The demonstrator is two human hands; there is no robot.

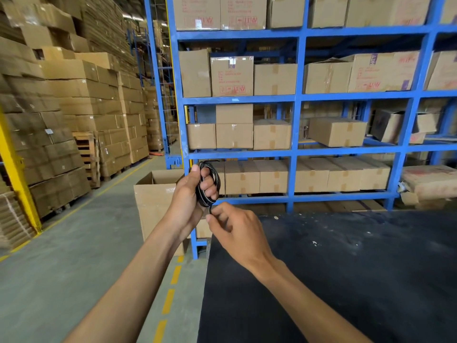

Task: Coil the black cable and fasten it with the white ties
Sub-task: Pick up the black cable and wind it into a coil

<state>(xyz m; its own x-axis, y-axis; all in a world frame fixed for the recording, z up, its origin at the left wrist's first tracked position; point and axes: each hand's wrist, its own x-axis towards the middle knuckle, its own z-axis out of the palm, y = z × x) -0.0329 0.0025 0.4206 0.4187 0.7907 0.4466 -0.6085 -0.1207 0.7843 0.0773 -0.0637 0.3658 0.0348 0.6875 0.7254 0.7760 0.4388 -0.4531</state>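
A black cable [215,175] is wound into a small oval coil, held up in front of me at chest height. My left hand [191,191] grips the coil, thumb on top and fingers wrapped through the loops. Just below it, my right hand [235,230] pinches the loose tail of the cable that hangs from the bottom of the coil. No white tie can be seen in this view.
A black table [346,268] fills the lower right. An open cardboard box [158,194] stands on the floor behind my hands. Blue shelving [296,100] loaded with cartons rises ahead. Stacked cartons on pallets line the left aisle.
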